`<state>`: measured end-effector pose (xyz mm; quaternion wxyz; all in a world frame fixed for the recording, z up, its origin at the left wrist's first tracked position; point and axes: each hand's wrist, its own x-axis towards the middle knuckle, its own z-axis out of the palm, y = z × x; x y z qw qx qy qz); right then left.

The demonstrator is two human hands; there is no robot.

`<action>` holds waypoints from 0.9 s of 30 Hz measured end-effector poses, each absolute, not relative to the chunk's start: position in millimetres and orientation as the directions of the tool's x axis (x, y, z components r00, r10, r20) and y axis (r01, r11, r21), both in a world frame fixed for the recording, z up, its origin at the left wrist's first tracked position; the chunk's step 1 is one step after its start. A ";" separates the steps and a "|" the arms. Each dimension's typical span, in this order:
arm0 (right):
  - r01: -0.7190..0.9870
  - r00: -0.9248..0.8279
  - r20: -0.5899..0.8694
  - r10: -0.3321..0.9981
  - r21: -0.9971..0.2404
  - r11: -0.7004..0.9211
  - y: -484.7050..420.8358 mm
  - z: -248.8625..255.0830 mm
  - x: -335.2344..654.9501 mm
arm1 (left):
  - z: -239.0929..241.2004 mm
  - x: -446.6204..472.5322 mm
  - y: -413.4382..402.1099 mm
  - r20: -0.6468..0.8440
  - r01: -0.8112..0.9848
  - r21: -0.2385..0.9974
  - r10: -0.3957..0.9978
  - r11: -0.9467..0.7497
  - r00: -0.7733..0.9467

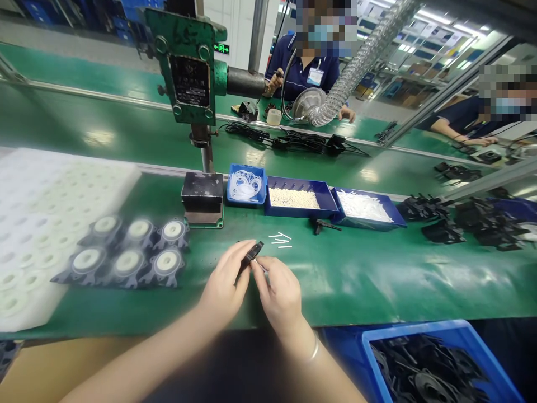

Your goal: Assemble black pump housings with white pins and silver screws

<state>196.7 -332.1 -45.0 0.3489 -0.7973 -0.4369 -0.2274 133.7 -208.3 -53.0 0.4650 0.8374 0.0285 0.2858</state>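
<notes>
Far left: one white sheet (42,313), bearing pale rings. Next: six dark brackets (106,263), each topped with a pale ring; whether these count as finished, I cannot tell from here. One green press (188,61). One left hand (224,280), thumb and fingers closed on a small black part (254,250), held up over the green bench (377,280). Progress: I judge this piece under way and not complete. Appearance: black, slim, tilted up to the right, largely covered by fingers (my remote view grants no finer detail). One right hand (280,288), pinching at the part's lower end; something thin shows at the fingertips, too small for me to name. Just beyond: loose white sticks (281,240), apparently yet to be used. One blue tray of pale granules (293,198). One small black piece (324,226), lying apart. One heap of white strips (363,206), in plentiful supply. Lower right: one blue crate (419,329) of black parts, perhaps still awaiting handling.
</notes>
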 end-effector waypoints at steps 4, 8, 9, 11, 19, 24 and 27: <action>0.841 0.538 0.652 0.534 -0.377 -0.388 -331.6 -46.2 196.5 | -54.7 134.1 -207.9 0.466 -0.223 0.787 0.316 -0.575 0.826; 0.860 0.507 0.669 0.543 -0.346 -0.376 -331.4 -47.2 197.0 | -54.7 134.3 -207.0 0.472 -0.223 0.779 0.315 -0.586 0.823; 0.855 0.516 0.663 0.542 -0.359 -0.374 -331.2 -47.0 197.3 | -54.4 134.3 -206.9 0.468 -0.220 0.782 0.318 -0.583 0.824; 0.841 0.540 0.649 0.536 -0.387 -0.379 -330.8 -46.4 197.7 | -54.0 134.2 -206.9 0.460 -0.215 0.789 0.321 -0.576 0.828; 0.836 0.547 0.653 0.523 -0.392 -0.385 -329.5 -45.9 198.1 | -55.3 134.3 -207.1 0.469 -0.219 0.782 0.320 -0.583 0.823; 0.844 0.534 0.651 0.539 -0.377 -0.381 -329.5 -47.7 197.6 | -55.3 133.8 -206.2 0.480 -0.225 0.773 0.315 -0.593 0.819; 0.836 0.547 0.636 0.545 -0.384 -0.392 -333.2 -43.6 198.7 | -55.9 133.1 -205.9 0.485 -0.236 0.771 0.304 -0.592 0.820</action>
